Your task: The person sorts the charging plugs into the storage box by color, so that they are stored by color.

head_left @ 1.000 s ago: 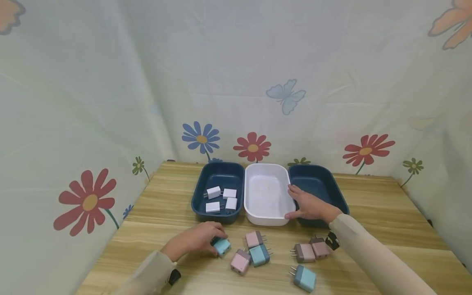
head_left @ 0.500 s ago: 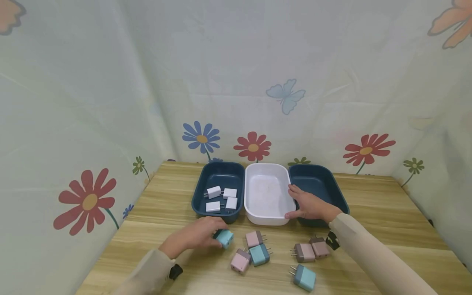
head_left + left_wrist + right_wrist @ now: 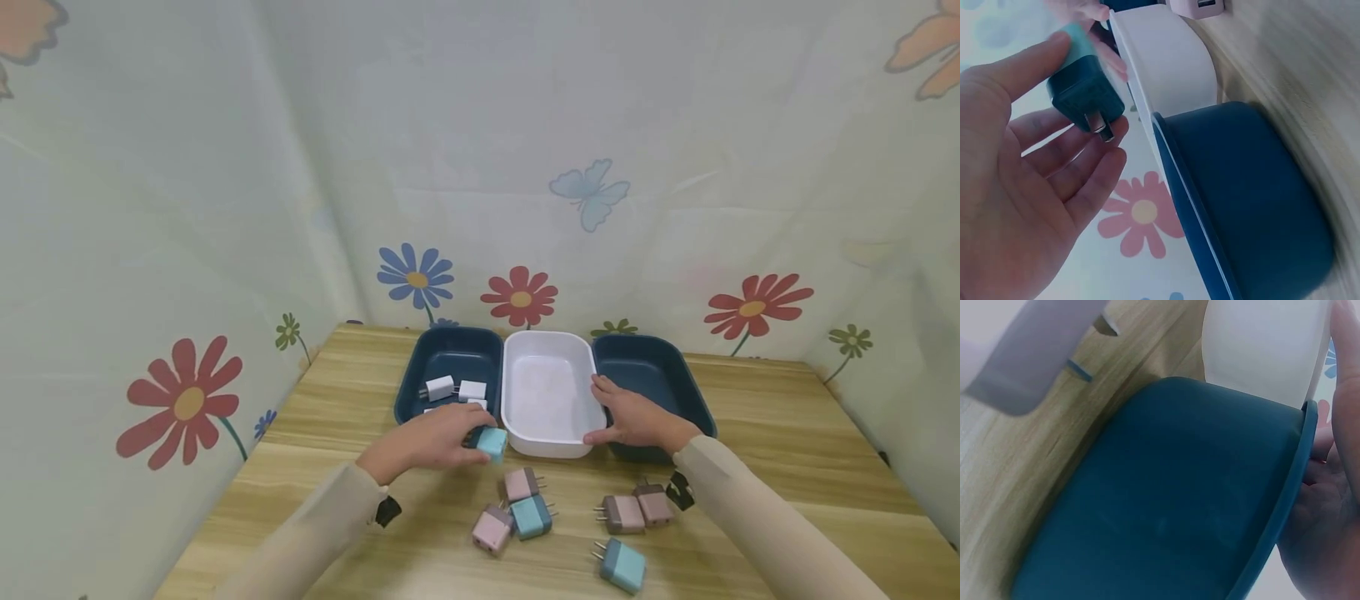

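My left hand (image 3: 438,437) pinches a teal charger plug (image 3: 491,443) with a dark prong end, above the front edge of the left blue bin (image 3: 403,392). In the left wrist view, the plug's metal prongs point outward and the thumb lies along its side. My right hand (image 3: 637,418) rests at the near right corner of the white bin (image 3: 553,448), its fingers spread along the rim beside the right blue bin (image 3: 693,400). Several white charger plugs (image 3: 440,387) lie in the left bin, partly hidden by my left hand.
On the wooden table (image 3: 787,467), in front of the bins, lie pink plugs (image 3: 492,528) and a teal plug (image 3: 531,517) in a cluster. Two more pink plugs (image 3: 624,514) and a teal plug (image 3: 622,567) lie to the right. A flowered cloth (image 3: 480,167) hangs behind.
My left hand has lifted the teal plug off the table and carried it right and forward to the front of the left bin. The right hand keeps its place.
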Demonstrator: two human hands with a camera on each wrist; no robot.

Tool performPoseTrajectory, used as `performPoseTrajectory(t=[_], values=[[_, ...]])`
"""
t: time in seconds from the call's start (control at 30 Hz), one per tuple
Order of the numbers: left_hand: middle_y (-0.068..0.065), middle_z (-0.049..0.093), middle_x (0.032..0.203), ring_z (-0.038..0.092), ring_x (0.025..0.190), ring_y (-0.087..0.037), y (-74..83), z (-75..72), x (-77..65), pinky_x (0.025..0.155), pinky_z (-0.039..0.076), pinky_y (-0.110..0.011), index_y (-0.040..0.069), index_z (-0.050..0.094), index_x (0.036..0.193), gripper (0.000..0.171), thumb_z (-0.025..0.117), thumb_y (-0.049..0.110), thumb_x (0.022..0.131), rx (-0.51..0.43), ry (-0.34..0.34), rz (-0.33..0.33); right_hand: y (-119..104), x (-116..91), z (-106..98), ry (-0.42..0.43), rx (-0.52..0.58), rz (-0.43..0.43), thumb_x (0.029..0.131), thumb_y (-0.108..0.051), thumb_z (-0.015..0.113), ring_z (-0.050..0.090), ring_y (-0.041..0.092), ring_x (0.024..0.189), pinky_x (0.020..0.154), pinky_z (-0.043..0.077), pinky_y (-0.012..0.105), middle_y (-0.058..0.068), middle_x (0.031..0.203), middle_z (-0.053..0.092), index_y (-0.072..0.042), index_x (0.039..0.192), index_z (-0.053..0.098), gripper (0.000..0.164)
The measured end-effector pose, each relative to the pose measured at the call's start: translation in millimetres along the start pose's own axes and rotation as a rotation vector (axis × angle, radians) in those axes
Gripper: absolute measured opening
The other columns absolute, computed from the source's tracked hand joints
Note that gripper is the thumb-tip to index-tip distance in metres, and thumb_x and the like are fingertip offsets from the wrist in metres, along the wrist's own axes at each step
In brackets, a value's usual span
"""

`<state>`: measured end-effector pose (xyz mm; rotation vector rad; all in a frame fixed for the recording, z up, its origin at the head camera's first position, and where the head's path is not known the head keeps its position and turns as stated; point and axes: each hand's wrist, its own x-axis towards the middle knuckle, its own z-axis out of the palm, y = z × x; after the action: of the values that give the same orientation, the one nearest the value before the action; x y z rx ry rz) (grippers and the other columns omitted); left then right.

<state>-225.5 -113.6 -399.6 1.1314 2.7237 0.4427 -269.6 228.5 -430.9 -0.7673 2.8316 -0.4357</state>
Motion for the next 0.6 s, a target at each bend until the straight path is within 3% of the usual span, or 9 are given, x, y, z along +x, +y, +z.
performPoseTrajectory(t=[0.33,0.6], values=[[0.002,0.057,0.114,0.053,0.096,-0.011,5.0,-6.9,39.5,0.085,0.047,-0.027,0.014,0.057,0.123,0.049,0.066,0.044,0.086,-0.005,0.041,-0.035,-1,2,-1,-0.013,0.008,0.008,0.073,-0.062,0.069,0.025,0.042,0.136,0.103,0.030,0.054,0.024,0.152,0.019,0.006,0.144,0.030,0.106],[0.003,0.057,0.113,0.051,0.095,-0.012,9.1,-14.1,67.2,0.086,0.047,-0.026,0.016,0.057,0.120,0.048,0.072,0.042,0.082,-0.024,0.022,-0.099,2,2,-1,-0.016,0.011,0.023,0.072,-0.062,0.069,0.025,0.040,0.136,0.103,0.031,0.054,0.021,0.153,0.019,0.004,0.145,0.030,0.106]])
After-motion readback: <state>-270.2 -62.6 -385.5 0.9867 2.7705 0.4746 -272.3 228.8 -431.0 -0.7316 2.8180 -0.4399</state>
